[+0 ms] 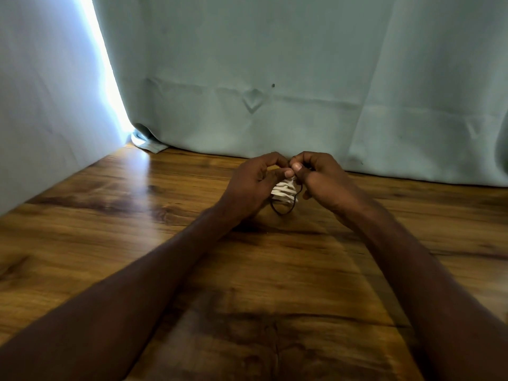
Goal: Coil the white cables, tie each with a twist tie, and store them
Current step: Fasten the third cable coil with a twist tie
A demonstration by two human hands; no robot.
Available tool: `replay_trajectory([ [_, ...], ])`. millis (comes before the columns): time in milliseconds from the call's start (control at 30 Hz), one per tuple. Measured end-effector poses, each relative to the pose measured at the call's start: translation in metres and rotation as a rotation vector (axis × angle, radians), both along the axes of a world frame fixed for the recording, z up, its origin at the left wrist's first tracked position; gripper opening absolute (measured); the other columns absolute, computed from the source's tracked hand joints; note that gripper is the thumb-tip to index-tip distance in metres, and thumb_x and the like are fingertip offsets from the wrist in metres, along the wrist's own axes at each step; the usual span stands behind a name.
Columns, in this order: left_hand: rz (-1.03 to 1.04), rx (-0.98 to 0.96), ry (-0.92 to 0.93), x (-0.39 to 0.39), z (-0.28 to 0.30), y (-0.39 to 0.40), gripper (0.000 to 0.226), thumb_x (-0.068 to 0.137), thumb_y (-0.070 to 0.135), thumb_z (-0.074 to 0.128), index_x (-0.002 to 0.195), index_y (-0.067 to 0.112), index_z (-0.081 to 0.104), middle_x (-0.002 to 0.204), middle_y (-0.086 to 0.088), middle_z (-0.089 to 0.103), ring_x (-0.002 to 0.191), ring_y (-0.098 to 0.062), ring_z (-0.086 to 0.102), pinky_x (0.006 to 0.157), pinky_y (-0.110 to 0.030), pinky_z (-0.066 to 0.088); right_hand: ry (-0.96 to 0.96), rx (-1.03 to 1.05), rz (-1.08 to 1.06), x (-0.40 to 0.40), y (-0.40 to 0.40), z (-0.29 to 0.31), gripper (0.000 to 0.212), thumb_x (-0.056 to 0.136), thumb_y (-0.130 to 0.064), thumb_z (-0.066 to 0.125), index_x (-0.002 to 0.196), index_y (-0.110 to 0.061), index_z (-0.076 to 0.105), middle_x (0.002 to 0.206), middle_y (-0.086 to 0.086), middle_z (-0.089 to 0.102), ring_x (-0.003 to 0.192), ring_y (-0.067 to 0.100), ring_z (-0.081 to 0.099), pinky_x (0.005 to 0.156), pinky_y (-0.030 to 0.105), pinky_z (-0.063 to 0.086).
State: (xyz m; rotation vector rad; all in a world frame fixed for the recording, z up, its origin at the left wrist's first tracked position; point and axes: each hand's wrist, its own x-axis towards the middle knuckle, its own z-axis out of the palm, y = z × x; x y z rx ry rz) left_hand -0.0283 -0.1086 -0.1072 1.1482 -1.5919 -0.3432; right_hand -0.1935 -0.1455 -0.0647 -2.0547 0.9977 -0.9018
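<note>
Centrally, in the head view, the coiled white cable [283, 191] sits between the two hands, raised just above the tabletop [110, 243] near its far edge. The left hand [253, 185] curls round the coil's left side, thumb on top. The right hand [316, 177] pinches a dark twist tie [283, 211] at the coil's upper right; its loop hangs below the bundle. The strands run left to right, so the tie crosses them. Both hands are equally near; tightening probably falls to the right fingers [298, 167].
</note>
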Motion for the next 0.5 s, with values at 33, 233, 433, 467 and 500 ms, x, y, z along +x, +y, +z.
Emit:
replay_trajectory([
  [33, -0.007, 0.004, 0.018, -0.001, 0.001, 0.0, 0.013, 0.1, 0.029, 0.065, 0.104, 0.018, 0.07, 0.092, 0.0, 0.075, 0.084, -0.024, 0.072, 0.077, -0.052, 0.058, 0.009, -0.01, -0.02, 0.002, 0.0, -0.001, 0.024, 0.107, -0.025, 0.049, 0.092, -0.026, 0.068, 0.091, 0.0, 0.068, 0.086, 0.016, 0.062, 0.081, 0.047, 0.055],
  [233, -0.077, 0.063, 0.084, -0.001, 0.001, -0.002, 0.011, 0.1, 0.032, 0.066, 0.103, 0.021, 0.064, 0.086, -0.029, 0.063, 0.063, -0.037, 0.058, 0.054, -0.044, 0.053, -0.168, -0.007, -0.069, 0.008, 0.001, -0.002, 0.032, 0.108, -0.02, 0.045, 0.082, -0.023, 0.063, 0.08, -0.004, 0.061, 0.077, 0.014, 0.055, 0.074, 0.037, 0.044],
  [433, -0.092, 0.183, 0.142, 0.005, 0.001, -0.002, 0.012, 0.103, 0.029, 0.063, 0.101, 0.017, 0.062, 0.083, -0.011, 0.071, 0.06, -0.011, 0.063, 0.053, -0.027, 0.048, -1.239, 0.497, 0.418, -0.023, -0.007, 0.035, 0.026, 0.109, -0.017, 0.038, 0.087, -0.021, 0.053, 0.075, -0.002, 0.058, 0.066, 0.013, 0.06, 0.072, 0.032, 0.055],
  [467, -0.099, 0.189, 0.168, 0.005, 0.001, -0.002, 0.013, 0.104, 0.026, 0.061, 0.101, 0.014, 0.062, 0.079, -0.008, 0.068, 0.055, -0.008, 0.059, 0.051, -0.025, 0.046, -1.354, 0.571, 0.494, -0.029, -0.009, 0.037, 0.029, 0.109, -0.014, 0.037, 0.086, -0.019, 0.052, 0.072, -0.002, 0.055, 0.058, 0.011, 0.054, 0.065, 0.029, 0.054],
  [500, -0.102, 0.186, 0.192, 0.005, 0.001, -0.002, 0.014, 0.105, 0.025, 0.059, 0.101, 0.012, 0.061, 0.076, -0.004, 0.065, 0.052, -0.006, 0.055, 0.052, -0.025, 0.044, -1.415, 0.623, 0.511, -0.033, -0.011, 0.037, 0.032, 0.109, -0.009, 0.035, 0.084, -0.018, 0.053, 0.07, -0.002, 0.052, 0.051, 0.01, 0.048, 0.057, 0.026, 0.05],
])
